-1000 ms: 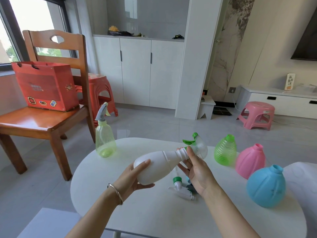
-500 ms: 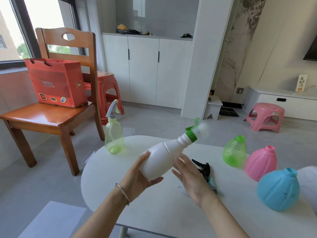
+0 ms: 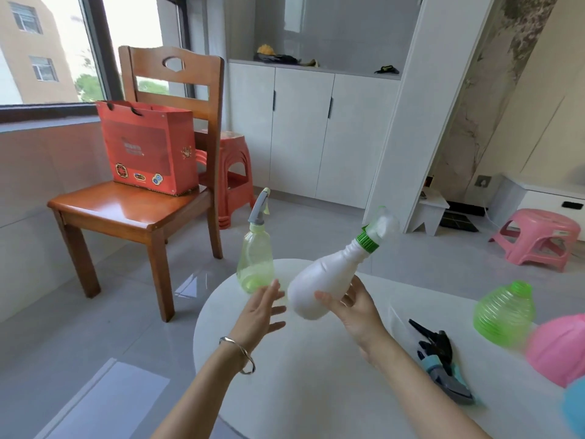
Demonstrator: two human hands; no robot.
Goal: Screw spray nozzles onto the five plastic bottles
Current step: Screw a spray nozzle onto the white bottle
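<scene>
My right hand holds the white bottle by its lower body, tilted up to the right, above the white table. A clear nozzle with a green collar sits on its neck. My left hand hovers just left of the bottle's base, fingers spread, holding nothing. A pale green bottle with a grey nozzle stands at the table's far left edge. Green, pink and blue bottles without nozzles stand at the right. Loose nozzles, black and teal, lie on the table by my right forearm.
A wooden chair with a red paper bag stands left of the table. A red stool is behind it and a pink stool at the far right. White cabinets line the back wall.
The white bottle passed from my left hand to my right hand, and my left hand let go and opened. The view swung left, shifting the table's objects rightward.
</scene>
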